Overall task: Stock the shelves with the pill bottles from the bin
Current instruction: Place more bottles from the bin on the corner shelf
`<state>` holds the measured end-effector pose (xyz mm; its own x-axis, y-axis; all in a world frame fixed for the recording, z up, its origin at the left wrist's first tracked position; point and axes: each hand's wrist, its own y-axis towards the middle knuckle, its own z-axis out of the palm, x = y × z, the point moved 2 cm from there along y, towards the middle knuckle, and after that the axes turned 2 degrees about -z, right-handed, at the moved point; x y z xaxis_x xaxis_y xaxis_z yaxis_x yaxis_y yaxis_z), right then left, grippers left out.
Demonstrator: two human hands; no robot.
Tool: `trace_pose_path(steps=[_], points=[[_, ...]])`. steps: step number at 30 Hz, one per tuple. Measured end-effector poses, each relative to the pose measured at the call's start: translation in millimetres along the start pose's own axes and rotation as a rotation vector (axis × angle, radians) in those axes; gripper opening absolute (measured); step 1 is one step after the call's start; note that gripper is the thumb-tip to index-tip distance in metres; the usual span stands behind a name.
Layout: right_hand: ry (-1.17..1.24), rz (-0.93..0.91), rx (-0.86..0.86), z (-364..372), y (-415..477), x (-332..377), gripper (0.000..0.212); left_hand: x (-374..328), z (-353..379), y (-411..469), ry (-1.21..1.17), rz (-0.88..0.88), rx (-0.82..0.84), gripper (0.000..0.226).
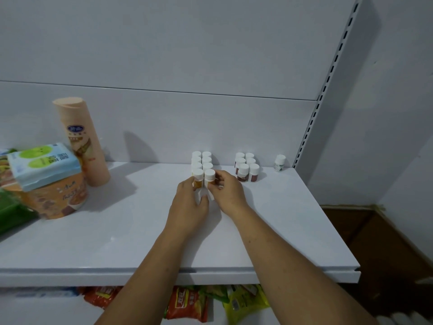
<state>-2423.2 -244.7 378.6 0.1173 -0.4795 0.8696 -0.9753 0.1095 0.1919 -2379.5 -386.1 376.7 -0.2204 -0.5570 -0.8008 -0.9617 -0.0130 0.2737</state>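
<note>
Left hand (189,202) and right hand (226,192) each clasp one upright pill bottle (198,178), caps up, at the front of a two-column row on the shelf (117,231).

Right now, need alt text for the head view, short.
Two bare hands set a front pair of white-capped pill bottles on a white shelf: the left hand holds the orange-label bottle, the right hand its neighbour. Behind stand two-wide rows of bottles, a brown-label group and a lone bottle to the right, snack packages at left.
</note>
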Motion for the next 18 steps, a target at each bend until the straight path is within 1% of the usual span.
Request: trace_pose_path(steps=[2, 3, 4, 6, 7, 8, 11, 14, 18], points=[[-0.048, 0.015, 0.023, -2, -2, 2, 0.017, -4, -2, -2, -0.006, -0.023, -0.015, 0.046], [-0.08, 0.018, 0.051, -4, -2, 3, 0.02, -5, -3, -2, -0.017, -0.043, -0.022, 0.047], [-0.113, 0.024, 0.096, -5, -5, 6, 0.027, -7, -5, -2, -0.035, -0.065, -0.025, 0.049], [-0.14, 0.031, 0.151, -15, -19, 17, 0.055, -15, -12, -7, -0.044, -0.077, -0.01, 0.054], [-0.13, 0.024, 0.15, -25, -30, 25, 0.066, -20, -17, -11, -0.011, -0.043, -0.003, 0.056], [-0.117, -0.004, 0.138, -37, -43, 34, 0.069, -26, -23, -17, 0.051, 0.013, 0.002, 0.057], [-0.16, -0.125, 0.115, -79, -86, 58, 0.065, -50, -39, -42, 0.246, 0.149, 0.011, 0.066], [-0.339, -0.24, 0.077, -122, -134, 79, 0.068, -80, -52, -73, 0.397, 0.247, -0.004, 0.071], [-0.5, -0.305, 0.062, -165, -193, 88, 0.07, -117, -60, -122, 0.511, 0.343, -0.036, 0.073]])
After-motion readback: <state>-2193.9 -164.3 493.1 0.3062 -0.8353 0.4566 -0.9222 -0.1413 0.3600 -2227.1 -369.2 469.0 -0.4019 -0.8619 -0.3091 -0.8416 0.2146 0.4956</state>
